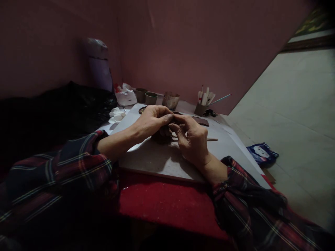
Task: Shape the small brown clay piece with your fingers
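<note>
Dark brown piece: this clay-like mass [159, 138] sits on the white board, beneath the joined fingers and toward the person's side of them. It shows mostly below the left hand [151, 120], which looks the nearer of the two. Its long axis cannot be told, as fingers and shadow cover much of it.
Hands: the fingertips meet above the middle of the board, thumbs and forefingers pinched close. The right hand [195, 139] comes in from the right, fingers curled. Whether a small bit is clamped between the tips cannot be made out.
Thin stick: its pale end [212, 139] sticks out on the board to the right of the right hand, running roughly sideways; the rest is hidden.
Flat brown slab: on the board [201, 121], beyond the right hand, partly cut off from view.
White board: its bare near part [146, 162] shows in front of the hands.
Behind the board: two dark cups [141, 95] [151, 99], a brown-stained bowl [171, 101] and, farther right, a holder [200, 109] with upright tools.
Left of the board: crumpled tissue [116, 115] and black plastic [52, 115].
In front of the board: red cloth [167, 205].
Right of the board: a blue packet [262, 153].
</note>
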Motion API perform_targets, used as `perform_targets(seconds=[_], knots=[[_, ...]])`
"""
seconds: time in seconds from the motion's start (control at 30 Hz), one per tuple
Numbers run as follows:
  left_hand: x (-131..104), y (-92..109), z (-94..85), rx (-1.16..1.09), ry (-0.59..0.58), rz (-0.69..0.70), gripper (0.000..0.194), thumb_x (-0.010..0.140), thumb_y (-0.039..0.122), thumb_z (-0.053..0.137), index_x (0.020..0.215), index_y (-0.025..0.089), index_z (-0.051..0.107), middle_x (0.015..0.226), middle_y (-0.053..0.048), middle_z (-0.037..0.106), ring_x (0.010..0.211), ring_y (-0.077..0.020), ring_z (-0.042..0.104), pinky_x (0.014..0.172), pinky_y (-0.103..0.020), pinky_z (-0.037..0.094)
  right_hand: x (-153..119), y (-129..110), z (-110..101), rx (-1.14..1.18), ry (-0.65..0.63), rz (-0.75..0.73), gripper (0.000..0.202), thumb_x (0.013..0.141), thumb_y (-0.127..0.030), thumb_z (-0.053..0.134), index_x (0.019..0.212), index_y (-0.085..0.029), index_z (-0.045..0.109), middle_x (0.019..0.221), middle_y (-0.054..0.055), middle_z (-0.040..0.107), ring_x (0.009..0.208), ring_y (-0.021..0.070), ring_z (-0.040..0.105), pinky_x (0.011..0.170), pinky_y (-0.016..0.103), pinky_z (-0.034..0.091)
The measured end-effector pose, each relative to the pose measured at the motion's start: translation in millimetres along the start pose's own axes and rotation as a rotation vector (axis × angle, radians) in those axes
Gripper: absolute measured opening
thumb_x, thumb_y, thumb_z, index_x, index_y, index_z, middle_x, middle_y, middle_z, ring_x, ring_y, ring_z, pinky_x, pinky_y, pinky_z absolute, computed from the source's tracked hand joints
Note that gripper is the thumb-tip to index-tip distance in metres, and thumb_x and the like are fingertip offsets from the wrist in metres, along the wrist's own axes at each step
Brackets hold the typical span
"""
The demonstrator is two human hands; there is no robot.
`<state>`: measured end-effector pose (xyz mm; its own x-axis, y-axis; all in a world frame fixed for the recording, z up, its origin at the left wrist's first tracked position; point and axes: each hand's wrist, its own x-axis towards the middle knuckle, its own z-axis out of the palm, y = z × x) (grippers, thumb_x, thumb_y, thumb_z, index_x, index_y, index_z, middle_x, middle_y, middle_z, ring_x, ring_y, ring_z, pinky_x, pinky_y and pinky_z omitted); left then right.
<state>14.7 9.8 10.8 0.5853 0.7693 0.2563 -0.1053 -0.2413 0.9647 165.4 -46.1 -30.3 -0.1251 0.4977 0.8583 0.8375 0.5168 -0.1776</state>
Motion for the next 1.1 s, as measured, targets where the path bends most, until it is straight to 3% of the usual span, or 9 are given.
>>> perform_targets(seconds=[0.5, 1.1], knots=[[-0.7, -1.8, -0.7, -0.028, -0.013, 0.040, 0.009, 0.086, 0.018, 0.062, 0.083, 0.010, 0.063, 0.059, -0.002, 0.065, 0.046, -0.0092, 0.059, 0.046, -0.018, 0.047, 1.1, -3.6, -0.3, 0.035, 0.021, 0.021, 0.019, 0.097, -0.027, 0.052, 0.111, -0.019, 0.062, 0.106, 0.006, 0.074, 0.090, 0.0158, 0.071, 0.074, 0.027, 0.055], [0.1, -4.0, -1.2, -0.095, -0.018, 0.044, 0.028, 0.075, 0.031, 0.080, 0.084, 0.009, 0.067, 0.061, -0.002, 0.067, 0.048, -0.0087, 0.060, 0.046, -0.017, 0.048, 0.8, -3.1, 0.1, 0.032, 0.013, 0.034, 0.017, 0.097, -0.027, 0.052, 0.110, -0.020, 0.060, 0.105, 0.007, 0.074, 0.088, 0.0158, 0.071, 0.075, 0.028, 0.056]])
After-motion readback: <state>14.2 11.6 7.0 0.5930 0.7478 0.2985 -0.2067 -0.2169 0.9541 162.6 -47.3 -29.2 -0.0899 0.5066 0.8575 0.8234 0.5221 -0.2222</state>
